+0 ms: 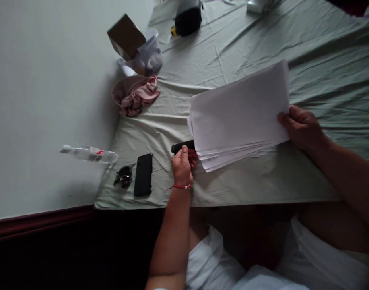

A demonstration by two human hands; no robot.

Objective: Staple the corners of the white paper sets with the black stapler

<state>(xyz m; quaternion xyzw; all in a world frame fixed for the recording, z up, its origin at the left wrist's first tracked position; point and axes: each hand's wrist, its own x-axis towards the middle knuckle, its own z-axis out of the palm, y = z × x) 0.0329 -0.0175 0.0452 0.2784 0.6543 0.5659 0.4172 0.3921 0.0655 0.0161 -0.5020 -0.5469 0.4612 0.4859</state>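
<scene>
A loose stack of white paper sheets (240, 108) is held tilted over the cloth, its lower edges fanned out. My right hand (302, 125) pinches the stack at its right edge, thumb on top. At the lower left corner of the sheets, my left hand (183, 163), with a red bracelet on the wrist, is closed on a black stapler-like tool (182, 146). One end of this tool sticks out to the left; the other is hidden behind the paper. Whether its jaws touch the sheets I cannot tell.
A black phone (143, 175) and a bunch of keys (123, 176) lie left on the green-grey cloth (232, 189). By the wall are a plastic bottle (90, 154), pink cloth (139, 96), a clear tub (152, 52) and a cardboard box (126, 36). A black case (188, 18) is farther back.
</scene>
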